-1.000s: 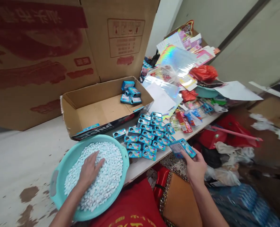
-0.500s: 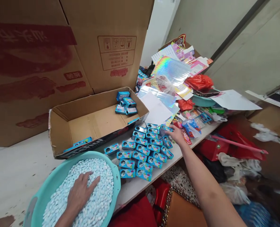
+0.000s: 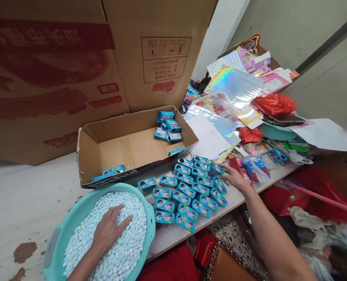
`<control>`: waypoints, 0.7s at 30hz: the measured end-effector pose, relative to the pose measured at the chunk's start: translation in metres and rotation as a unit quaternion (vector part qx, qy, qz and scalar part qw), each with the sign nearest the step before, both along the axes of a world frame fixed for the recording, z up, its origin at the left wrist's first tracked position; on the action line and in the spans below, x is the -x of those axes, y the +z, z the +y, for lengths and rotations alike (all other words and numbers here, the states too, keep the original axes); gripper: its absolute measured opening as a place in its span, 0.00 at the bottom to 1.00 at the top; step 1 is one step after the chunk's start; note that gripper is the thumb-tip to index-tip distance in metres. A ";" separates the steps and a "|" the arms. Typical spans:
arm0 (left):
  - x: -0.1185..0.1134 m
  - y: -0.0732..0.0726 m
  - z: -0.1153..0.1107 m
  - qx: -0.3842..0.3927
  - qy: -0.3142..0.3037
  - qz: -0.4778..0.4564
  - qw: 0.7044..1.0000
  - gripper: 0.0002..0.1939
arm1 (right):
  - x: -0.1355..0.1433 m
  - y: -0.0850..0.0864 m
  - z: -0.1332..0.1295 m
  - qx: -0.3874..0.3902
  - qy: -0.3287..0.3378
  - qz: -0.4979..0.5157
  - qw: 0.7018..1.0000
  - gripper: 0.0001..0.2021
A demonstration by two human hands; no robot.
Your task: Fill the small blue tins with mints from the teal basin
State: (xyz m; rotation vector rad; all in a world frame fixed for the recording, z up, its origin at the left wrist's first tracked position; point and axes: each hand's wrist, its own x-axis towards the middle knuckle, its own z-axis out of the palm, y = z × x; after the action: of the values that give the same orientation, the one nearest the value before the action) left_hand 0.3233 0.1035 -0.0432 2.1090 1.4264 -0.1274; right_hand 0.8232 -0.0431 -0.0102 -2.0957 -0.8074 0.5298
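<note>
My left hand (image 3: 110, 228) lies palm down on pale blue and white candies (image 3: 126, 249) in a turquoise basin (image 3: 150, 218), its fingers apart and holding nothing. Several small blue boxes with round windows (image 3: 186, 189) stand in uneven rows on the table, right of the basin. My right hand (image 3: 233, 175) is at the far right end of these rows, its fingertips beside a tilted blue box (image 3: 216, 167). Whether the fingers grip that box is not clear. Behind the rows, an open cardboard tray (image 3: 115, 146) holds several more blue boxes (image 3: 172, 125).
A large cardboard carton (image 3: 59, 78) rises behind the tray. Holographic sheets (image 3: 235, 86), white paper (image 3: 207, 136), red plastic bags (image 3: 274, 104) and packets cover the table's far right. Below the front edge are a red stool (image 3: 205, 248) and bags.
The view has shifted, so everything appears further right or left-shifted in scale. My right fingers have loosened around the blue box at the row's end. My left hand stays on the candies.
</note>
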 end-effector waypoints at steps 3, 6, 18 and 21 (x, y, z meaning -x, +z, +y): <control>-0.004 0.006 0.004 0.033 0.019 0.021 0.999 0.30 | -0.004 0.027 0.010 -0.015 -0.022 -0.064 0.998 0.19; -0.008 0.008 0.008 0.079 0.051 0.032 0.995 0.32 | 0.008 0.055 0.058 -0.064 -0.002 -0.150 0.987 0.20; -0.008 0.006 0.013 0.186 0.150 0.023 0.971 0.41 | 0.053 -0.002 0.307 0.103 0.192 -0.280 0.935 0.35; -0.006 0.005 0.007 0.173 0.167 0.008 0.971 0.38 | 0.051 -0.013 0.319 0.098 0.177 -0.267 0.942 0.33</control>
State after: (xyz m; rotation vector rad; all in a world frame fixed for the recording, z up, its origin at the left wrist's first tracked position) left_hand 0.3294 0.1103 -0.0380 1.5721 1.6154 -0.2416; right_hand 0.7725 0.2757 -0.0237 -2.3245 -1.5165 0.2229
